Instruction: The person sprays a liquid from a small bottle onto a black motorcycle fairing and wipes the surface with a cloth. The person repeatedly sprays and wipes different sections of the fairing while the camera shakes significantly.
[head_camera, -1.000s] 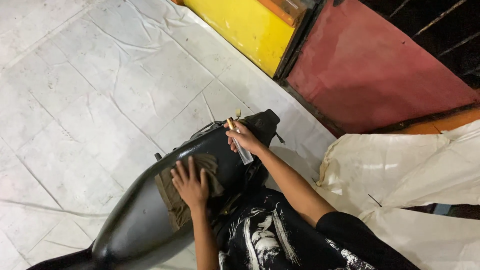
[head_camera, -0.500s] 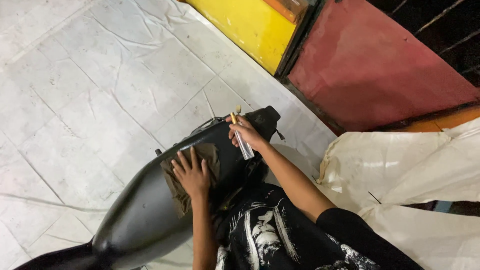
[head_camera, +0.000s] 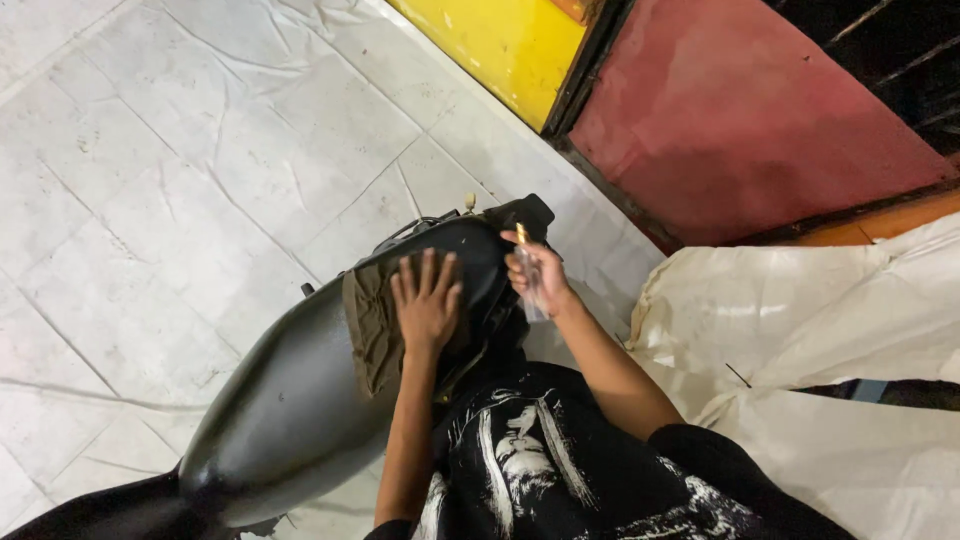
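Low in the frame's centre, the left hand (head_camera: 427, 305) lies open, fingers spread flat on a brown cloth (head_camera: 372, 325) draped over the black motorcycle seat (head_camera: 300, 395). To wipe well, I judge the palm should press evenly and keep the cloth from bunching (its left edge hangs loose). Just right of it, the right hand (head_camera: 535, 275) grips a small clear spray bottle (head_camera: 528, 283). Beyond lie pale floor tiles (head_camera: 180, 170).

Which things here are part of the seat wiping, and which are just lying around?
In use:
left hand
brown cloth
black motorbike seat
right hand
small clear spray bottle

Lying about:
white sheet
yellow panel
red panel
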